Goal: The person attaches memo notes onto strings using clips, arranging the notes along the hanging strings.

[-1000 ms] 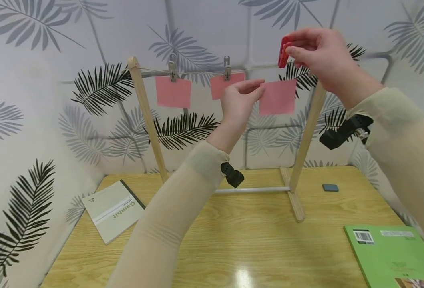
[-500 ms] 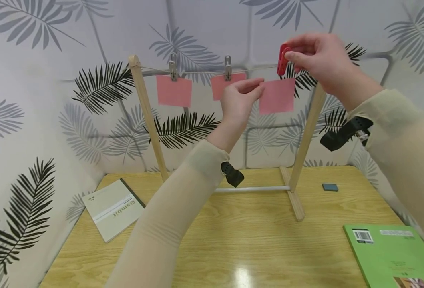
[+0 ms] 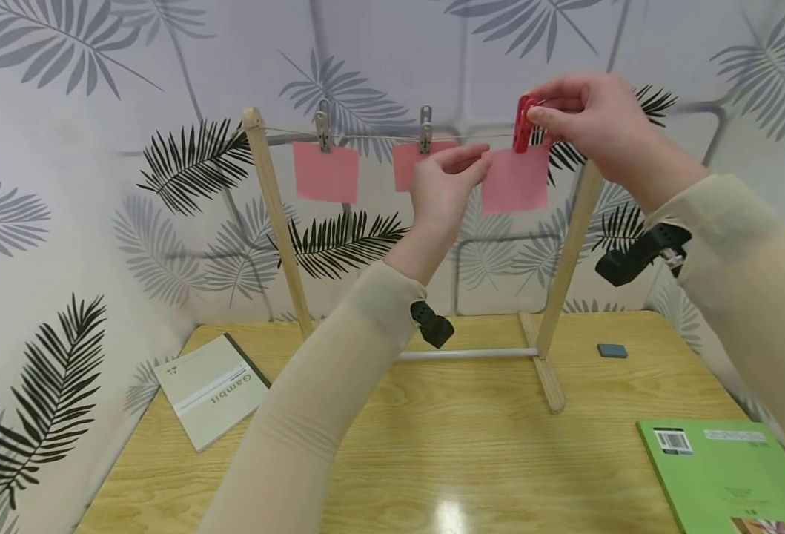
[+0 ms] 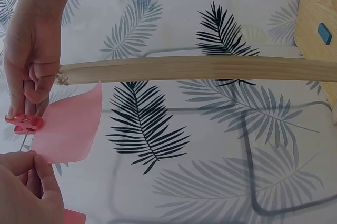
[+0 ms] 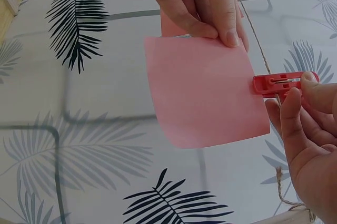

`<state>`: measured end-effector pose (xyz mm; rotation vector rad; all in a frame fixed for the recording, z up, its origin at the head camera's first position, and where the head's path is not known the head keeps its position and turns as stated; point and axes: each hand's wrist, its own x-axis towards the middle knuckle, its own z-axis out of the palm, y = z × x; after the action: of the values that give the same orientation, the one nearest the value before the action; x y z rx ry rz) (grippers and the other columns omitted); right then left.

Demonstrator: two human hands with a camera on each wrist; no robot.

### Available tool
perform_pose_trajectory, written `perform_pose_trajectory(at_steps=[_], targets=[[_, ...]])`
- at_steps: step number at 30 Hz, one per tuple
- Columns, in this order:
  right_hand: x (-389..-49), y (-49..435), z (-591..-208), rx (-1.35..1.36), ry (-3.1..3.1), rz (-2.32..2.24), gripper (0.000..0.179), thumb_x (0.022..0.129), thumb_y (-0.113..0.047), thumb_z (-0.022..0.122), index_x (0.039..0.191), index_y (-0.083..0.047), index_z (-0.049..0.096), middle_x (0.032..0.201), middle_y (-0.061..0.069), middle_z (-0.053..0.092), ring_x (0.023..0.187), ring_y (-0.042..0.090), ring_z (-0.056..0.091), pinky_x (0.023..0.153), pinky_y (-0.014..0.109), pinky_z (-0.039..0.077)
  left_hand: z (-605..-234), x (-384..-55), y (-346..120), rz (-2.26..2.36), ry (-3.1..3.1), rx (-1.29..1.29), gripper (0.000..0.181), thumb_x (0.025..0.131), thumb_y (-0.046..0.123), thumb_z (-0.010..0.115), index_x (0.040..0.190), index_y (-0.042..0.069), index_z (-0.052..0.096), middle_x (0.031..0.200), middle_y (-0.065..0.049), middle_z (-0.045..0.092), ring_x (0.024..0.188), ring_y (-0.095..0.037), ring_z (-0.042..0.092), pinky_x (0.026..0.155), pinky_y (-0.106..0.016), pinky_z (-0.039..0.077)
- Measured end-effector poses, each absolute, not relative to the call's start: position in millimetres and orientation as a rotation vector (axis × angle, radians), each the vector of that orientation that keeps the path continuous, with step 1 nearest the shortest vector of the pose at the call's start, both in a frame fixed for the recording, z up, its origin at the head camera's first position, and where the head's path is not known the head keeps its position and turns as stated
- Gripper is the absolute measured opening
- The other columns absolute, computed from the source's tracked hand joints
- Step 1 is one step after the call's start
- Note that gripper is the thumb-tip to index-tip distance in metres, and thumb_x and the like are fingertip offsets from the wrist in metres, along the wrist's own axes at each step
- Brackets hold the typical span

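My left hand [image 3: 442,189] pinches the upper left corner of a pink paper square [image 3: 515,180] close to a thin string [image 5: 255,34]. With thumb and fingers, my right hand [image 3: 595,122] grips a red clothespin [image 3: 522,124] at its upper end. The clothespin's lower tip overlaps the paper's top edge, and in the right wrist view it sits across the string and the paper edge. Farther left, two metal clips [image 3: 323,126] hold a pink paper [image 3: 326,172] and another pink paper [image 3: 405,163] on the string; the second is partly hidden behind my left hand.
A wooden frame [image 3: 275,222] with two posts and a white lower bar [image 3: 468,354] stands on the wooden table [image 3: 445,445]. A grey notebook [image 3: 212,391] lies at left, a green book [image 3: 726,475] at front right, and a small blue block [image 3: 612,350] at back right.
My right hand has lowered the red clothespin from above the string down onto the top edge of the pink paper. The left hand has stayed nearly still, pinching the paper's corner.
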<state>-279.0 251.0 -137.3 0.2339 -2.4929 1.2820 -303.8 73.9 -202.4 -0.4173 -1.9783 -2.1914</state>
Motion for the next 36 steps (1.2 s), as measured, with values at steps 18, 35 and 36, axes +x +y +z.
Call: perform_pose_trajectory(at_steps=[18, 35, 36], targets=[[-279, 252, -141, 0.168, -2.571, 1.063, 0.048, 0.097, -0.041, 0.060, 0.137, -0.014, 0.060, 0.117, 0.001, 0.067, 0.092, 0.006, 0.059, 0.101, 0.033, 0.047, -202, -305, 76, -2.192, -1.966, -0.434, 0.021, 0.088, 0.012, 0.075, 0.109, 0.007, 0.077, 0.103, -0.007, 0.076, 0.089, -0.007, 0.072, 0.075, -0.012, 0.055], [-283, 240, -144, 0.222, -2.493, 1.282, 0.045, 0.094, -0.033, 0.068, 0.136, -0.019, 0.062, 0.101, -0.011, 0.070, 0.089, 0.005, 0.064, 0.087, 0.018, 0.049, -208, -303, 63, -2.240, -1.889, -0.419, 0.024, 0.088, 0.009, 0.074, 0.112, 0.003, 0.075, 0.106, -0.010, 0.075, 0.093, -0.014, 0.073, 0.079, -0.015, 0.056], [-284, 239, -145, 0.231, -2.488, 1.293, 0.045, 0.094, -0.032, 0.068, 0.136, -0.017, 0.062, 0.102, -0.010, 0.070, 0.090, 0.006, 0.064, 0.085, 0.017, 0.050, -209, -303, 63, -2.250, -1.880, -0.417, 0.024, 0.088, 0.008, 0.074, 0.111, 0.003, 0.075, 0.106, -0.011, 0.075, 0.093, -0.014, 0.074, 0.079, -0.016, 0.056]])
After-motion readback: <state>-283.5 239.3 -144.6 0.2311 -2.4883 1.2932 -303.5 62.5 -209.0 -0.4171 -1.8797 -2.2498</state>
